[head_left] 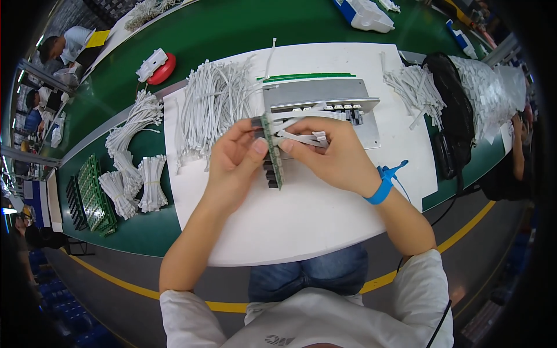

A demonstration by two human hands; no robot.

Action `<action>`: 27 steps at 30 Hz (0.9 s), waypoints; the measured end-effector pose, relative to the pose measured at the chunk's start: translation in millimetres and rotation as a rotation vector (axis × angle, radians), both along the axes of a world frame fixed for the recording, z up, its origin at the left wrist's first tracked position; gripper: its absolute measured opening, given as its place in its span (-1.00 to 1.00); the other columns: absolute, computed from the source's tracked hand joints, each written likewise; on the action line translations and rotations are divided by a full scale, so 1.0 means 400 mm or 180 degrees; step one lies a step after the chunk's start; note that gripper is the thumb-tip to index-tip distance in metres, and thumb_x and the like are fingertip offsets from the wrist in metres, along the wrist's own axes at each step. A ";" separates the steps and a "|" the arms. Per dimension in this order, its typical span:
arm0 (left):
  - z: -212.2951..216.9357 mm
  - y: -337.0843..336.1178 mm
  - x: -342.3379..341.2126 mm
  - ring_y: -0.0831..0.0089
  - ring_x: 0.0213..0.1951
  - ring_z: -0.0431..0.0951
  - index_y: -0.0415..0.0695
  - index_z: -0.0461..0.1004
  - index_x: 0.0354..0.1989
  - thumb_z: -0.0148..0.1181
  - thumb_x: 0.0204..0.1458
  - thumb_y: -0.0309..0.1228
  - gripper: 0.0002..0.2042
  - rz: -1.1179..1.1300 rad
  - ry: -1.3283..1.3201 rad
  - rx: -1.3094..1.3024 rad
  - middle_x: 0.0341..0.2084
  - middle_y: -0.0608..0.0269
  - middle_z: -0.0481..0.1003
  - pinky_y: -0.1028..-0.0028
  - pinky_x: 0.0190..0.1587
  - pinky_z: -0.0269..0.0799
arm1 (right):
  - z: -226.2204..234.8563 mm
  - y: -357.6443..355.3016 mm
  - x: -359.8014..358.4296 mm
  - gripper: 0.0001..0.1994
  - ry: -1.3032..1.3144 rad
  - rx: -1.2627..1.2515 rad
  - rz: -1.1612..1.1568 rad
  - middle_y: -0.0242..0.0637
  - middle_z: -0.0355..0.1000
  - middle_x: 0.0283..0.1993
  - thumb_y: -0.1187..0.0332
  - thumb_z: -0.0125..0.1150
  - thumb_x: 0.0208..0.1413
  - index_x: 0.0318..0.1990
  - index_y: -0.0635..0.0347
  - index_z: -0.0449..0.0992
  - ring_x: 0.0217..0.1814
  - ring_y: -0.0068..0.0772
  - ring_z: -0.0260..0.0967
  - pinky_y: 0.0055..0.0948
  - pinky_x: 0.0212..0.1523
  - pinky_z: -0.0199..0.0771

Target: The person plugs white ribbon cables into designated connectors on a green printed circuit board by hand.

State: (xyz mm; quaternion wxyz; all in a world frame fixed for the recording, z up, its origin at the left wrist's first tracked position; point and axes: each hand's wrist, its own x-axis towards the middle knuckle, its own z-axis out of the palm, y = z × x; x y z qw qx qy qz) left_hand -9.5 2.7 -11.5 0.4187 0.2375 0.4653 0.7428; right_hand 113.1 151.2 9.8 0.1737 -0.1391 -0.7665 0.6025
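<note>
Between my hands, above the white work sheet (325, 214), a narrow green circuit board (277, 165) is held on edge with black connectors along its left side. My left hand (235, 162) grips the board, thumb against its face. White cables (313, 116) with plugs run rightward from the board's right side. My right hand (328, 151) is closed around some of these cables, its thumb and fingertip close to the board; a white plug (319, 138) shows by its knuckles. Behind the hands lies a grey metal fixture (325, 91) with a row of connectors, partly hidden by the cables.
A large pile of white cables (212, 104) lies left of the fixture, and a smaller one (415, 93) lies right. Bundled cables (152, 182) and stacked green boards (96, 197) stand at far left. A black bag (447, 110) and a clear plastic bag (487, 95) are at right.
</note>
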 end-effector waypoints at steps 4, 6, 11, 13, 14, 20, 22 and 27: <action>0.001 -0.023 -0.048 0.59 -0.10 0.40 -0.25 0.30 0.02 0.14 0.15 -0.44 -0.69 0.0764 0.0595 0.0063 -0.13 0.26 0.43 0.61 -0.02 0.29 | 0.030 -0.007 -0.001 -0.73 0.0253 0.0403 -0.0207 -0.27 0.45 -0.43 0.34 0.25 0.12 -0.14 0.35 0.41 -0.47 -0.56 0.33 -0.55 -0.50 0.33; 0.013 -0.016 -0.048 0.60 -0.12 0.41 -0.25 0.28 0.03 0.15 0.15 -0.43 -0.68 0.0876 0.0343 0.0181 -0.13 0.26 0.44 0.60 -0.03 0.31 | 0.018 0.000 0.006 -0.76 0.0351 0.0807 -0.0312 -0.23 0.44 -0.41 0.36 0.21 0.14 -0.15 0.33 0.40 -0.47 -0.53 0.35 -0.56 -0.49 0.33; 0.023 -0.022 -0.043 0.56 -0.13 0.47 -0.25 0.27 0.09 0.09 0.20 -0.38 -0.66 0.1117 0.0105 0.0161 -0.10 0.22 0.47 0.55 -0.04 0.38 | 0.024 -0.007 0.009 -0.84 0.0355 0.0876 -0.0195 -0.23 0.40 -0.48 0.46 0.12 0.16 -0.13 0.30 0.39 -0.58 -0.50 0.31 -0.58 -0.54 0.31; 0.028 -0.023 -0.045 0.55 -0.13 0.47 -0.25 0.26 0.11 0.07 0.21 -0.36 -0.64 0.1192 0.0008 0.0136 -0.10 0.22 0.47 0.55 -0.05 0.39 | 0.029 -0.013 0.006 -0.81 0.0478 0.0841 -0.0271 -0.24 0.40 -0.49 0.48 0.13 0.15 -0.09 0.28 0.39 -0.60 -0.53 0.29 -0.58 -0.54 0.32; 0.030 -0.023 -0.046 0.54 -0.13 0.48 -0.26 0.25 0.14 0.05 0.22 -0.34 -0.62 0.1261 -0.0093 0.0112 -0.10 0.21 0.48 0.55 -0.05 0.40 | 0.031 -0.016 0.006 -0.78 0.0598 0.0810 -0.0350 -0.25 0.40 -0.50 0.50 0.14 0.14 -0.06 0.26 0.39 -0.61 -0.57 0.28 -0.58 -0.55 0.32; 0.028 -0.017 -0.036 0.49 -0.06 0.48 -0.28 0.25 0.16 0.06 0.21 -0.36 -0.60 0.1213 -0.0123 0.0251 -0.09 0.19 0.49 0.48 0.00 0.39 | 0.030 -0.033 0.010 -0.91 0.0530 0.0171 -0.0213 -0.36 0.48 -0.43 0.48 0.24 0.08 -0.26 0.27 0.53 -0.43 -0.66 0.38 -0.64 -0.52 0.37; 0.035 -0.009 -0.003 0.48 -0.06 0.48 -0.30 0.27 0.14 0.07 0.20 -0.40 -0.62 0.0979 -0.0112 0.0283 -0.08 0.17 0.48 0.47 0.02 0.39 | 0.029 -0.032 0.007 -0.90 0.0427 0.0172 -0.0166 -0.34 0.49 -0.41 0.48 0.24 0.07 -0.25 0.27 0.53 -0.42 -0.66 0.39 -0.63 -0.51 0.37; 0.006 -0.009 0.017 0.50 -0.06 0.48 -0.30 0.30 0.09 0.02 0.23 -0.41 -0.69 0.0351 -0.0181 0.0099 -0.09 0.19 0.49 0.48 0.00 0.39 | 0.014 -0.021 -0.002 -0.89 0.0498 0.0673 -0.0274 -0.33 0.49 -0.41 0.48 0.27 0.04 -0.26 0.26 0.58 -0.42 -0.64 0.38 -0.61 -0.51 0.33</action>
